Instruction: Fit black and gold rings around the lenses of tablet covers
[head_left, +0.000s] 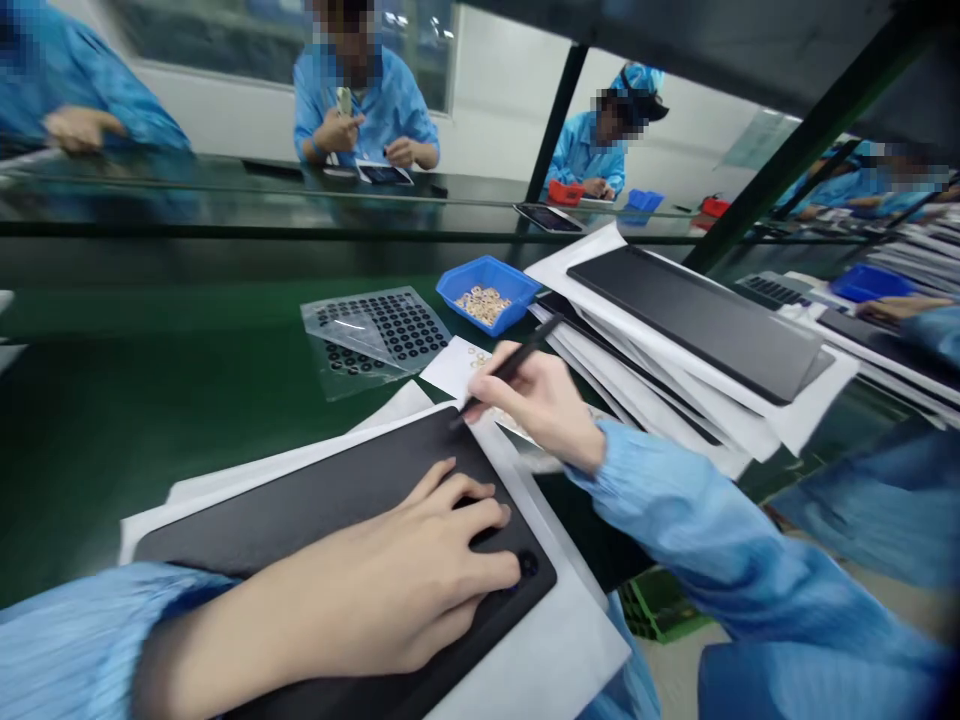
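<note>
The left hand (420, 575) lay open and flat on a black tablet-like panel (300, 510), with the fingertips pressing near its right corner. The right hand (544, 400) was closed around a thin black tool (510, 368), held like a pen, and the tip of the tool touched the far corner of the same panel. The panel rested on a white sheet (555, 650) at the near edge of the green bench (150, 400), directly in front of the person.

Just beyond the right hand stood a small blue bin (465, 275) that contained many small beige rings (482, 303). To the left of the bin lay a transparent sheet (382, 325) that carried rows of small black round stickers. To the right was a tilted stack of black panels (697, 320), each one lying on white sheets.

On the far side of the bench, co-workers in blue gowns (367, 110) sat at work. A red tray (564, 192) stood near one of them.
</note>
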